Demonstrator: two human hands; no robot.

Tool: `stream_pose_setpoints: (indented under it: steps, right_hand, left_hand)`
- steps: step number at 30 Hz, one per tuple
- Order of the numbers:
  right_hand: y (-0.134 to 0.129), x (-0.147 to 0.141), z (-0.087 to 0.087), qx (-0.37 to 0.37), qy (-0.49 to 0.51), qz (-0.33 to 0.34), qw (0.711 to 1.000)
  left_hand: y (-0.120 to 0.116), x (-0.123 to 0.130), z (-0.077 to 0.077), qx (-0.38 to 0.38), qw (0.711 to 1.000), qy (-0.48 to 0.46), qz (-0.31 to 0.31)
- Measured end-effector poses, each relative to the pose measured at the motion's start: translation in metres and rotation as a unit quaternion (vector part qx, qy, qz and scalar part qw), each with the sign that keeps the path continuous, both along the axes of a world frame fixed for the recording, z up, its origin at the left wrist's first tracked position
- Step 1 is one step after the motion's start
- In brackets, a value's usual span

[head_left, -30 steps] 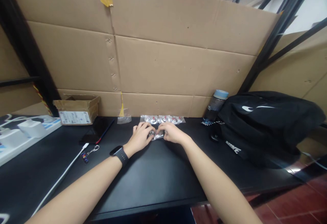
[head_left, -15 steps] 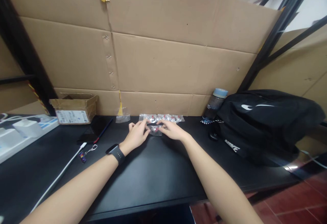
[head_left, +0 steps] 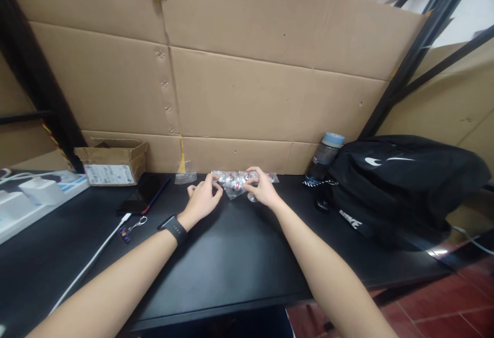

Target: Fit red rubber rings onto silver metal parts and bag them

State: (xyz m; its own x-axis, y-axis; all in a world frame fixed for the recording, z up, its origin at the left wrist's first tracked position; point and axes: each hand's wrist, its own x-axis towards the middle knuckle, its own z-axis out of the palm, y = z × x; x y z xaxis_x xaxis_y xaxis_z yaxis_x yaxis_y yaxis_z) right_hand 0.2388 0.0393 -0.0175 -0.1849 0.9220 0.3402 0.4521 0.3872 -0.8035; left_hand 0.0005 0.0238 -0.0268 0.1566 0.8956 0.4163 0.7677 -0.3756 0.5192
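Note:
Several small clear plastic packets lie in a row at the back of the black table, each with a round silvery piece and a red spot inside; their exact kind is too small to tell. My right hand pinches one such packet at its right side, in front of the row. Below the right fingers shows a round silvery piece, partly hidden. My left hand, a black watch on its wrist, is at the row's left end with fingers bent and a gap between thumb and forefinger.
A small cardboard box, a dark phone, a key ring charm, a white cable and a power strip are on the left. A bottle and a black backpack stand right. Cardboard walls the back.
Both hands were on the front packet; the left has drawn off it slightly to the left. My right hand has shifted right, and the packet now sits higher, close against the row.

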Motion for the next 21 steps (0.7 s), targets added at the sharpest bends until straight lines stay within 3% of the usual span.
stream_pose_setpoints:
  steps: [5, 9, 12, 16, 21]
  right_hand:
    - [0.012, 0.019, -0.003, 0.03, -0.052, -0.139, 0.989]
    - [0.017, 0.008, -0.013, 0.023, -0.085, -0.18, 0.98]
    - [0.017, -0.006, -0.017, 0.023, -0.123, -0.19, 0.974]
    - [0.015, -0.011, -0.016, 0.029, -0.263, -0.18, 0.947]
    - [0.009, 0.007, -0.006, 0.045, -0.319, -0.09, 0.943]
  left_hand:
    - [0.005, -0.011, 0.002, 0.015, 0.996, 0.062, 0.058]
    - [0.008, -0.021, 0.006, 0.023, 0.992, 0.08, 0.096]
    - [0.011, -0.026, 0.007, 0.026, 0.993, 0.085, 0.076]
    - [0.013, -0.029, 0.007, 0.015, 0.994, 0.105, 0.029]
    - [0.011, -0.032, 0.009, 0.016, 0.991, 0.131, -0.012]
